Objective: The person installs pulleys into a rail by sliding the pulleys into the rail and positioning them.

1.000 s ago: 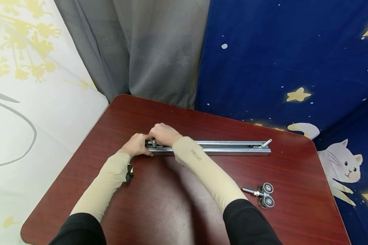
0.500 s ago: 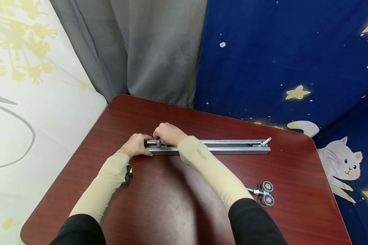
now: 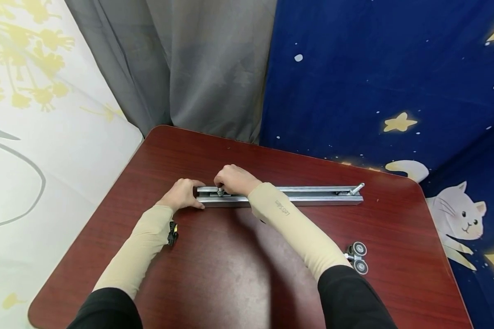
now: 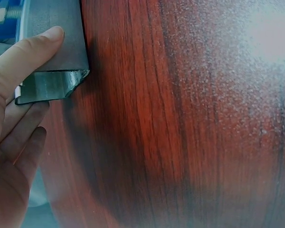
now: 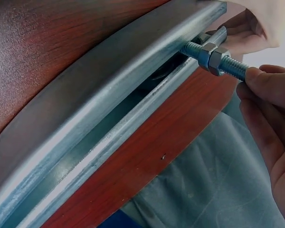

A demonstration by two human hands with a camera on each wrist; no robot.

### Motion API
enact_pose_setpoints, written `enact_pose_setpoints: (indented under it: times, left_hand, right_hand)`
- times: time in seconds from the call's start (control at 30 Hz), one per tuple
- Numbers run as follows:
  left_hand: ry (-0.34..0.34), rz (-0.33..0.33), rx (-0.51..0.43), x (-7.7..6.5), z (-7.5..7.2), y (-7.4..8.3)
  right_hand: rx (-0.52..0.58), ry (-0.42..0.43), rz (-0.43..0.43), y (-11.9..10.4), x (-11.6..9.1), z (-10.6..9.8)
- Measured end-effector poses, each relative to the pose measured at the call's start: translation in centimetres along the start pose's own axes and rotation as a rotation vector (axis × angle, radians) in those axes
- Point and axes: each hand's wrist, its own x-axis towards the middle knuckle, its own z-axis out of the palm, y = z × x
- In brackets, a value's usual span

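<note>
Bolt [image 5: 212, 58] pinched at tip by right hand [image 3: 238, 179], apparently rooted in rail [image 3: 313, 199], left hand [image 3: 182, 194] gripping rail's end

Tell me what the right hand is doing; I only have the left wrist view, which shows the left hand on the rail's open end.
Observer: The right hand pinches the free end of the threaded bolt that sticks out of the slot.
Operator: Anything at the rail's other end?
Observer: Yes, the head view shows a second bolt leaning out of the rail there.
Operator: Any loose parts?
Observer: One wheeled trolley lies on the table, partly hidden by the right forearm.
</note>
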Motion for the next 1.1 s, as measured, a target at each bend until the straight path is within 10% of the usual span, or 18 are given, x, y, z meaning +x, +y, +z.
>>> enact_pose_setpoints:
  times: [1.1]
  left_hand:
    - [-0.004,0.002,-0.016,0.0,0.1,-0.1]
  right_hand:
    - [-0.036,0.068,-0.033,3.2,-3.9,0.2]
